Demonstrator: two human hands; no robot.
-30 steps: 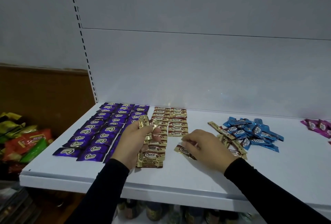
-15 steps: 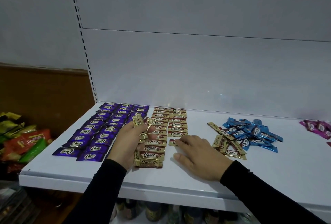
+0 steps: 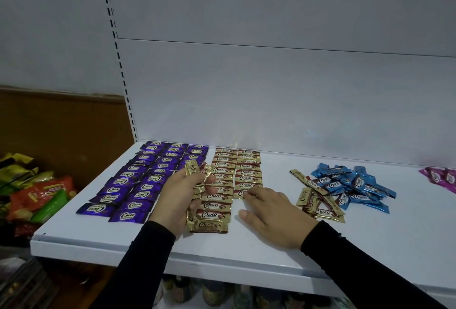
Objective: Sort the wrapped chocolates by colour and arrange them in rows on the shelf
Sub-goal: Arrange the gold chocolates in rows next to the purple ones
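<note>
Spanning the view, a white shelf carries wrapped chocolates sorted by colour. Purple rows fill the shelf's back-left part in three columns. Gold rows sit just beside them toward the shelf's middle, in two columns. A blue pile lies loose on the shelf's right half, with a few gold strays touching its left edge. Pink wrappers show at the shelf's far right edge. Over the seam between purple and gold rows, the left hand grips a bunch of gold chocolates. The right hand rests flat on the shelf, fingers straight, fingertips touching the nearest chocolate of the shorter gold column.
</note>
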